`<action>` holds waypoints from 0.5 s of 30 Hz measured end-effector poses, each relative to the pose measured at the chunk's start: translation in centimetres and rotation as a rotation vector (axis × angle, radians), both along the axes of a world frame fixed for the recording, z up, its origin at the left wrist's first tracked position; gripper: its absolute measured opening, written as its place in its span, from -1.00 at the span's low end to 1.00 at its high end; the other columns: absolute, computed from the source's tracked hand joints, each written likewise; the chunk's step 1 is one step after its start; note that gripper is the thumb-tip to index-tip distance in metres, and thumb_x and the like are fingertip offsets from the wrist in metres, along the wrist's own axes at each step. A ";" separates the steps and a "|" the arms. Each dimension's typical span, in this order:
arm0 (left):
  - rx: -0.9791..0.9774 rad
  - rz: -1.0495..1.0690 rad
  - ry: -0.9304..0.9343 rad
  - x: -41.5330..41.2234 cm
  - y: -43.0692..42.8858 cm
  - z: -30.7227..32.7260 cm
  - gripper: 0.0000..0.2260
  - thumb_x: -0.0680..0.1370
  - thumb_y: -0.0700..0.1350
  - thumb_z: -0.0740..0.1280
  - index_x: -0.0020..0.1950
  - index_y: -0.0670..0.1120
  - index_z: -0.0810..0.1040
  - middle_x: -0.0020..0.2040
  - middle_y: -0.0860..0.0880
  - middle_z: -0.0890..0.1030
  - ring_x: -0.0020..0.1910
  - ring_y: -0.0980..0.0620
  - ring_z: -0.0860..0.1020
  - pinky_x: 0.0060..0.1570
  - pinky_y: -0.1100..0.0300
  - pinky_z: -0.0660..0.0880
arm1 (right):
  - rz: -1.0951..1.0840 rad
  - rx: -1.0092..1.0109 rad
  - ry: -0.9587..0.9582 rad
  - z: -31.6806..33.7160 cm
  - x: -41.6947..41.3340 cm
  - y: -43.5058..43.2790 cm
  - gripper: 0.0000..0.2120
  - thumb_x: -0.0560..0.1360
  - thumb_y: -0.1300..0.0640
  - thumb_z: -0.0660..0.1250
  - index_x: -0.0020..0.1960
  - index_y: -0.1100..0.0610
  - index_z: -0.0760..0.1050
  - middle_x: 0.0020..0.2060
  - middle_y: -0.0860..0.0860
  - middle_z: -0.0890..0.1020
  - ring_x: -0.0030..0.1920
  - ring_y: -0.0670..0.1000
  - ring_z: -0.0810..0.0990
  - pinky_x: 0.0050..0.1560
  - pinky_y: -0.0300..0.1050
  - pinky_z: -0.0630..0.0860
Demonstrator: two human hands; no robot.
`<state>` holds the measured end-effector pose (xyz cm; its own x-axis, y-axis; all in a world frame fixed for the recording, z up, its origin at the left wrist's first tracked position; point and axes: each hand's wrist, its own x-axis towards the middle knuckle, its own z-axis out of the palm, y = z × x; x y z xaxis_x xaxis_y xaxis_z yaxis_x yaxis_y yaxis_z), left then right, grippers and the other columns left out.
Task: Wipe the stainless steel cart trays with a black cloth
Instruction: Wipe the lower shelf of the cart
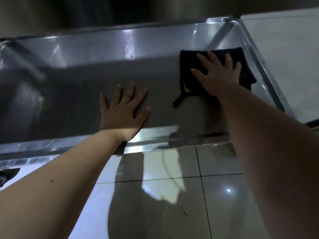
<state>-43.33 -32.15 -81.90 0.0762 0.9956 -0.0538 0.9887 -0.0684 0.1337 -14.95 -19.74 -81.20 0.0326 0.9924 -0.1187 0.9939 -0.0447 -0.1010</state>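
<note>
Steel tray [72, 54], shallow, with a raised rim. At centre-left, left hand [120, 112]: palm flat on the tray floor, fingers [131, 91] straight and spread, holding nothing. Toward the right rim, black cloth [188, 61], lying flat; right hand [219, 73] presses on it, fingers splayed. Below, tiled floor [172, 218].

Looked like commercial kitchen or service area, couldn't confirm. Evidence: stainless steel cart tray [72, 54] with raised rim, second steel surface [103, 11] above it, glossy grey tiled floor [224, 195] with dark grout lines.
</note>
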 end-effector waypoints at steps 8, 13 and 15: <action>-0.001 0.012 0.004 0.1 0.3 -0.1 -0.46 0.53 0.38 -0.16 0.52 0.41 -0.11 0.61 0.17 -0.07 0.59 -0.04 -0.12 0.44 -0.33 -0.22 | -0.070 -0.034 -0.030 0.2 2.6 -2.2 -0.37 0.52 -0.44 -0.15 0.54 -0.31 -0.12 0.59 -0.14 -0.07 0.54 0.28 -0.20 0.43 0.42 -0.24; 0.000 0.022 0.031 0.4 0.4 -0.3 -0.43 0.50 0.38 -0.20 0.52 0.39 -0.12 0.61 0.15 -0.08 0.59 -0.06 -0.12 0.43 -0.34 -0.22 | -0.100 -0.050 -0.015 0.1 -0.6 -6.5 -0.38 0.53 -0.42 -0.17 0.54 -0.30 -0.19 0.59 -0.12 -0.14 0.53 0.32 -0.26 0.41 0.45 -0.27; 0.003 0.017 0.038 0.4 0.3 -0.3 -0.43 0.50 0.37 -0.20 0.52 0.39 -0.13 0.61 0.15 -0.08 0.59 -0.08 -0.11 0.43 -0.36 -0.21 | -0.053 -0.056 -0.004 -0.1 -3.7 -8.2 -0.37 0.53 -0.43 -0.17 0.54 -0.30 -0.22 0.58 -0.12 -0.18 0.52 0.34 -0.28 0.39 0.47 -0.29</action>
<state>-42.93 -31.81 -82.18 0.0576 0.9969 -0.0534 0.9940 -0.0523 0.0956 -18.67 -27.96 -81.29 0.0855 0.9811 -0.1735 0.9904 -0.1027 -0.0927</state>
